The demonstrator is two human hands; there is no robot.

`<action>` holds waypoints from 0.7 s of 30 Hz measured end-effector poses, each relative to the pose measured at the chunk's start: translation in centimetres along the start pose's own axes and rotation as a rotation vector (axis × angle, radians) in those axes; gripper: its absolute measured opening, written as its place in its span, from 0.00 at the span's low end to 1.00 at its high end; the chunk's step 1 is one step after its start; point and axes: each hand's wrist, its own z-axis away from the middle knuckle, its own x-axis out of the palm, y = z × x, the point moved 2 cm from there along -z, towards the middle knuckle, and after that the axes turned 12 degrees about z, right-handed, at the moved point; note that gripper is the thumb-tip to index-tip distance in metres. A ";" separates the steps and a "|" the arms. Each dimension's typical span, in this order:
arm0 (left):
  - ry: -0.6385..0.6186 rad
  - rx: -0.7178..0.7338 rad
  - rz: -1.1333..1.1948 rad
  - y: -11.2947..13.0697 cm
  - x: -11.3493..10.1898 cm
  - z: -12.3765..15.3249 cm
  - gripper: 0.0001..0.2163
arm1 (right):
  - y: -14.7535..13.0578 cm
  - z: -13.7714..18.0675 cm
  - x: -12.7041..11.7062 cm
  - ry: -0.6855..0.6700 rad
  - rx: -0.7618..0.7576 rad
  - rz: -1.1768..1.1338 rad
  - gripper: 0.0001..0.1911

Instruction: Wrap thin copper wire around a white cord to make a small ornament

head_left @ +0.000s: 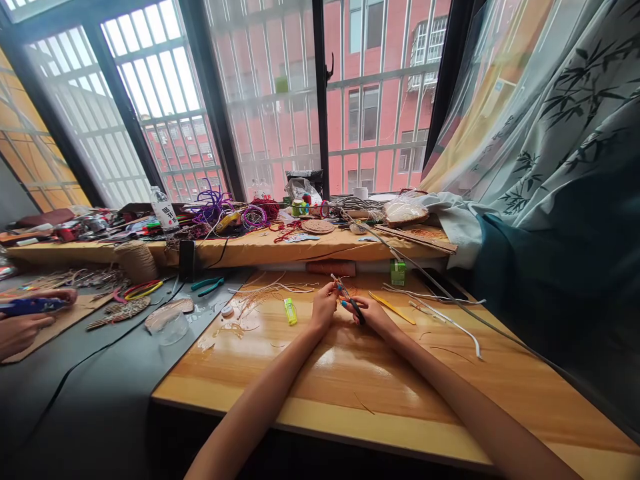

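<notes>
Both my hands meet over the middle of the wooden table (410, 400). My left hand (324, 305) is closed in a pinch on a thin wire or cord end. My right hand (369, 313) is closed around small black-handled scissors (353, 304), whose tips point up toward the left hand's fingers. A tangle of thin orange-brown wire (260, 299) lies just left of my hands. A yellow-green lighter (290, 311) rests beside the left hand.
A cluttered window ledge (280, 250) holds coloured wire coils, a water bottle (163, 210) and a twine spool (136, 260). Another person's hand (20, 330) with a blue glue gun is at far left. White rods (450, 317), a green box (398, 272), pliers (207, 285).
</notes>
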 end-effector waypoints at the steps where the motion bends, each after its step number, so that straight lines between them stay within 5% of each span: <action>1: -0.008 -0.006 0.004 0.0 0.1 0.0 0.09 | 0.1 0.0 0.0 0.003 -0.002 -0.002 0.21; 21: -0.025 -0.037 -0.018 -0.3 0.0 -0.1 0.09 | 0.5 0.1 0.1 0.090 -0.006 0.000 0.19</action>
